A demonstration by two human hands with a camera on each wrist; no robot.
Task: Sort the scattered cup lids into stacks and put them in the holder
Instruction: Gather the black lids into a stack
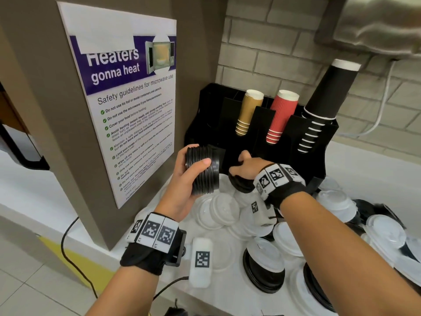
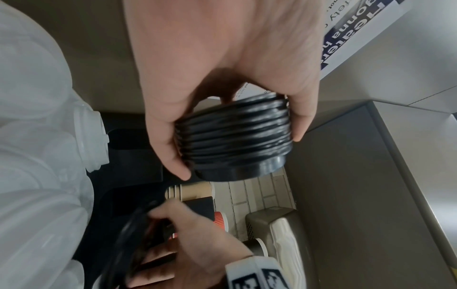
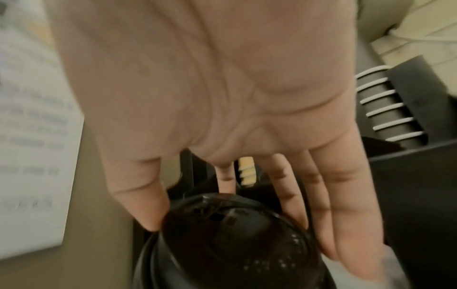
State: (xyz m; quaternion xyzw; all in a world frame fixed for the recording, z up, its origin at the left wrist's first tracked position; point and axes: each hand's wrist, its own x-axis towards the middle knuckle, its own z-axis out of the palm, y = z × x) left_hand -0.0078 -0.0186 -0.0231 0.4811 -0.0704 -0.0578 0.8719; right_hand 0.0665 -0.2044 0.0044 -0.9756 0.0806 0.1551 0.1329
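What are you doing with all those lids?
Sorting cup lids. The left hand grips a stack of black lids, held on its side in the air. The right hand is picking up another black lid in front of the black holder. Lots of white lids and some black ones lie scattered on the counter, unsorted.

White lids (image 1: pixel 224 210) crowd the counter before the black holder (image 1: pixel 319 142)

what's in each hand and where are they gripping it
Left hand grips a stack of black lids round its rims, thumb opposite fingers. Right hand holds a black lid by its edge.
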